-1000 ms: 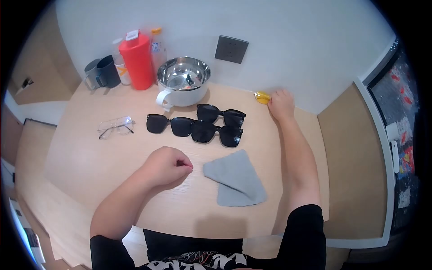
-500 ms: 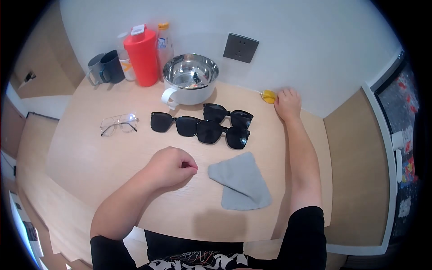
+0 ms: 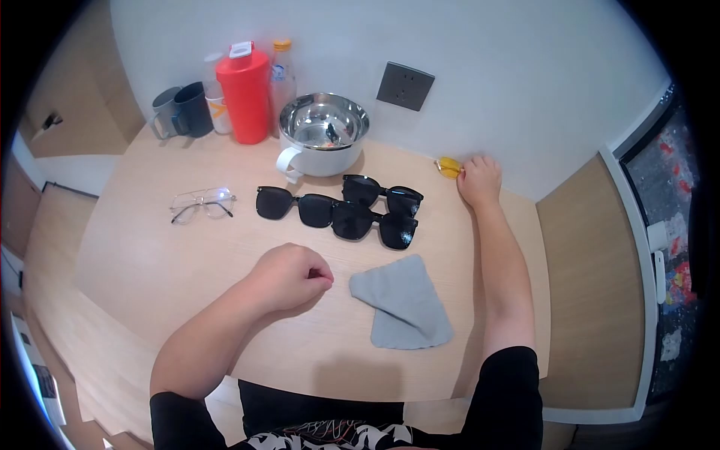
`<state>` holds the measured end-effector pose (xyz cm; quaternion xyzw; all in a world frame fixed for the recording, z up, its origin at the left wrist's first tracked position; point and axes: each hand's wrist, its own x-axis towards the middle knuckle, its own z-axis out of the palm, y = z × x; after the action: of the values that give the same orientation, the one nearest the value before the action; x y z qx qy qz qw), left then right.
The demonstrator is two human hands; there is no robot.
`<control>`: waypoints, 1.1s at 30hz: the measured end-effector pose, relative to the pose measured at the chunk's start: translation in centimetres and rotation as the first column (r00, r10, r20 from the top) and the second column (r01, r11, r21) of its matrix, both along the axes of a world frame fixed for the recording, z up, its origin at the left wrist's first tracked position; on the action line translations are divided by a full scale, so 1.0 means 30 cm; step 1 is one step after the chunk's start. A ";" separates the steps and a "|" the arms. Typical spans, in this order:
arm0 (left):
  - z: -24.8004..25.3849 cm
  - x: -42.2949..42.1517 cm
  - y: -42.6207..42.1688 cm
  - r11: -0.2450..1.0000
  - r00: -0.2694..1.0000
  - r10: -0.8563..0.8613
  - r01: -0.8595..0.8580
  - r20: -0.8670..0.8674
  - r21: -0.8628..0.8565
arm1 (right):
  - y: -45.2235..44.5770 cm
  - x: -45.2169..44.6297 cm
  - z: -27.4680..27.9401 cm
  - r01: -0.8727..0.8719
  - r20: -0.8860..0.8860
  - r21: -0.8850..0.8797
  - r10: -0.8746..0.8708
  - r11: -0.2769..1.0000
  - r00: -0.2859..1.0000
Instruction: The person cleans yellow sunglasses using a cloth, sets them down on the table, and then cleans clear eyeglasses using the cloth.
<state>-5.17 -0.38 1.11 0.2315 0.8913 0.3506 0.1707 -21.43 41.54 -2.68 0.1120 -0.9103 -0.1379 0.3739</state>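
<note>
Altogether, five eyewear pairs (image 3: 448, 167), two hands (image 3: 480, 183)

On the table (image 3: 135, 270), eyeglasses (image 3: 204, 201) are lying left of three pairs of sunglasses (image 3: 353, 221), which are sitting before the bowl (image 3: 322, 161). A cloth (image 3: 412, 304) is lying nearer the front. Bottles (image 3: 244, 97), then mugs (image 3: 195, 109), are standing leftward; another pair of glasses (image 3: 449, 168) is lying back right.
</note>
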 end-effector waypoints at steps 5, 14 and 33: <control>0.005 0.007 0.000 1.000 1.000 0.011 -0.011 -0.003 -0.007 | -0.039 0.060 0.023 0.016 -0.037 -0.044 -0.017 0.999 0.999; 0.021 0.027 -0.008 1.000 0.999 0.020 -0.020 -0.025 -0.005 | -0.211 0.304 -0.014 -0.316 -0.159 -0.361 0.276 0.877 0.948; 0.008 0.039 -0.013 1.000 0.997 -0.010 0.009 -0.079 -0.017 | -0.325 0.651 -0.126 0.232 0.254 -0.967 0.315 0.108 0.914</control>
<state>-4.00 -0.78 1.36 0.2482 0.8990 0.3330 0.1389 -1.88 31.78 -6.46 -0.1147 -0.8167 0.5424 0.1599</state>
